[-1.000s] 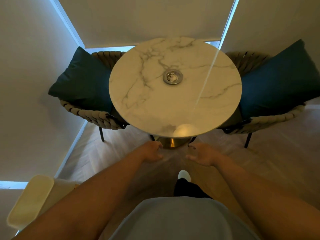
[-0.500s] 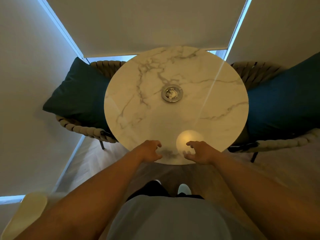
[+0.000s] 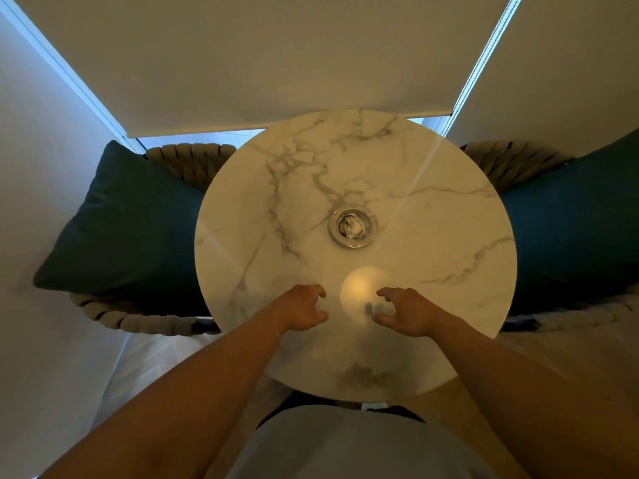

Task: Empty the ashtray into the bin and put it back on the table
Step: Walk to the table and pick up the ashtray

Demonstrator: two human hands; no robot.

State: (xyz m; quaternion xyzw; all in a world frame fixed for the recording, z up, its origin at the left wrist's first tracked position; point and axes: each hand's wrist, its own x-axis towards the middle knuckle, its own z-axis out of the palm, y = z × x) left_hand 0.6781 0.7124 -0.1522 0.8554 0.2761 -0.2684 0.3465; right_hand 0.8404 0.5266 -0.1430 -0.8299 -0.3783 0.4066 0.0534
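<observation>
**Ashtray at table centre, both hands empty above near edge**

I see the round marble table (image 3: 432, 288) straight below me. The ashtray (image 3: 353, 226) sits on it about at the middle of the top, slightly toward the far edge from my hands. It's a round metal dish with a wide shiny rim; grey-white ash fills the bowl. Nothing touches it.

My left hand (image 3: 302, 307) is over the near part of the tabletop, fingers curled loosely inward, gripping nothing. My right hand (image 3: 403, 312) is beside it, also over the near part, fingers half-spread and bent, thumb out, gripping nothing. A round warm light reflection (image 3: 359, 288) on the marble lies between the two hands. Both hands are well short of the ashtray. Can't tell if either palm touches the marble or hovers above it.

Either side of the table: a woven chair (image 3: 138, 318) at the left edge with a dark teal cushion (image 3: 128, 229), another teal cushion (image 3: 567, 236) at the right edge. Blinds (image 3: 276, 57) hang past the far edge.
</observation>
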